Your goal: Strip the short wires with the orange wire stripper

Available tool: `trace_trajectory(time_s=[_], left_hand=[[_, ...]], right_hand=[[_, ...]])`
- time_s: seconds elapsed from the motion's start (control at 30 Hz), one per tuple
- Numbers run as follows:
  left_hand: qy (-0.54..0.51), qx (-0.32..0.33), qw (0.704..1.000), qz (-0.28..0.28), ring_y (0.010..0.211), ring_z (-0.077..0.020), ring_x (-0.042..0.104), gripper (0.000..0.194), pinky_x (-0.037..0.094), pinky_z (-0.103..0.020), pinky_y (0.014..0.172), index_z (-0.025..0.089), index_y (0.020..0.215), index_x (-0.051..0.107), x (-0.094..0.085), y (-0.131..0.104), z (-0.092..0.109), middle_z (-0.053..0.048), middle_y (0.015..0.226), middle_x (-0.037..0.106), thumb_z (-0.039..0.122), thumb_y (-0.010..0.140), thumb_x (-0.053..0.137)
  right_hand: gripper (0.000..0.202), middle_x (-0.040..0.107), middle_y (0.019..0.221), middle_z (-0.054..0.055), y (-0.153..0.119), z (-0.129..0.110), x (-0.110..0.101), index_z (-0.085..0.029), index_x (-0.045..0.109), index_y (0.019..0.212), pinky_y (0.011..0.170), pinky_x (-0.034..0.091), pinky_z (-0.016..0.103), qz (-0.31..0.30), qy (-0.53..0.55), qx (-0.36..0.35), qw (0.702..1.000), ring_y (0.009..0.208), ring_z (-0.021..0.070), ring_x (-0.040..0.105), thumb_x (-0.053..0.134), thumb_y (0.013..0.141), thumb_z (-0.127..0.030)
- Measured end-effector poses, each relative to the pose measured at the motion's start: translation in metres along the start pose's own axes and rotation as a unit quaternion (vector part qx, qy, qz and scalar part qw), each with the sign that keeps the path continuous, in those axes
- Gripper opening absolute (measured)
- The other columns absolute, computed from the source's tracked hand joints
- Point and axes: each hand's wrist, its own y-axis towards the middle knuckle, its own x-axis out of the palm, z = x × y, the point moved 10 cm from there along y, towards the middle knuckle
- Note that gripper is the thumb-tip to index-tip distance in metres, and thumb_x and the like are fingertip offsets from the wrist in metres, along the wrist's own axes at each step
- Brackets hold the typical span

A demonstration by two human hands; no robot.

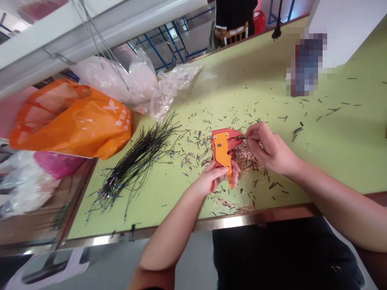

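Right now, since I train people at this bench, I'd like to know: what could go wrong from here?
The right grip has its fingertips close to the head of the orange-and-red tool, so a squeeze by the left grip might nip them. The loose scraps nearby could prick skin. The black wires lie splayed and might tangle if one is pulled.

1. The left hand [211, 177] is bare, fingers and thumb uncovered.
2. The right hand [266, 147] is bare too.
3. Both the left forearm [178, 221] and the right forearm [332, 197] are uncovered up to the elbow.
4. A sliver of dark cloth [154, 288] shows beside the left arm, cut off by the bottom edge.
5. A plain black garment [272, 253] covers the body, with a few small pale flecks [335, 268] near its right side.
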Motion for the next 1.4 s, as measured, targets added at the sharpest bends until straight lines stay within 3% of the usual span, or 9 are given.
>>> trace_trajectory(time_s=[0.17, 0.6, 0.77, 1.07, 1.3, 1.4], left_hand=[[0.005, -0.018, 1.000, -0.010, 0.067, -0.0170, 0.068, 0.037, 0.056, -0.030, 0.064, 0.013, 0.102, 0.069, 0.003, 0.001, -0.005, -0.006, 0.078, 0.070, 0.048, 0.092, 0.071], [0.006, -0.018, 1.000, 0.003, 0.056, -0.0126, 0.059, 0.034, 0.052, -0.026, 0.057, 0.015, 0.083, 0.063, 0.009, 0.002, 0.003, 0.000, 0.064, 0.060, 0.047, 0.092, 0.072], [0.022, -0.005, 1.000, 0.019, 0.047, -0.0089, 0.052, 0.038, 0.048, -0.023, 0.050, 0.016, 0.075, 0.060, 0.010, 0.003, 0.006, 0.004, 0.057, 0.054, 0.047, 0.093, 0.073], [0.062, -0.022, 0.995, 0.072, 0.038, -0.0055, 0.042, 0.050, 0.040, -0.019, 0.042, 0.018, 0.064, 0.052, 0.004, 0.000, 0.000, 0.007, 0.048, 0.047, 0.055, 0.090, 0.075], [0.063, -0.017, 0.992, 0.108, 0.034, -0.0039, 0.033, 0.055, 0.033, -0.017, 0.037, 0.020, 0.062, 0.047, -0.001, -0.001, -0.004, 0.011, 0.042, 0.037, 0.059, 0.087, 0.078], [0.040, -0.004, 0.993, 0.114, 0.033, -0.0035, 0.030, 0.053, 0.031, -0.016, 0.036, 0.021, 0.065, 0.047, 0.001, -0.001, -0.004, 0.012, 0.042, 0.035, 0.055, 0.087, 0.079]], right_hand=[[0.009, 0.064, 0.078, 0.000, 0.001, 0.004, -0.001, -0.023, 0.041, 0.104, 0.052, 0.041, 0.029, -0.003, -0.009, 0.003, 1.000, 0.056, 0.0127, 0.055, 0.046, 0.103, -0.015], [0.015, 0.059, 0.071, -0.003, 0.001, -0.001, 0.003, -0.025, 0.037, 0.104, 0.050, 0.039, 0.029, -0.016, 0.030, -0.012, 0.999, 0.053, 0.0128, 0.052, 0.045, 0.103, -0.012], [0.017, 0.053, 0.064, -0.006, 0.002, -0.005, 0.001, -0.025, 0.037, 0.102, 0.044, 0.033, 0.026, -0.004, 0.018, -0.014, 1.000, 0.047, 0.0110, 0.046, 0.046, 0.101, -0.011], [0.018, 0.060, 0.066, -0.005, -0.001, 0.004, 0.002, -0.025, 0.039, 0.101, 0.046, 0.035, 0.028, 0.001, 0.026, 0.023, 0.999, 0.047, 0.0114, 0.048, 0.050, 0.099, -0.012], [0.002, 0.074, 0.076, 0.002, 0.000, 0.011, 0.008, -0.022, 0.048, 0.103, 0.050, 0.042, 0.028, -0.035, 0.035, 0.067, 0.997, 0.050, 0.0116, 0.055, 0.048, 0.104, -0.020], [0.014, 0.071, 0.073, 0.002, 0.001, 0.004, 0.006, -0.021, 0.055, 0.097, 0.055, 0.044, 0.030, -0.047, -0.048, 0.027, 0.997, 0.054, 0.0129, 0.056, 0.045, 0.106, -0.020]])
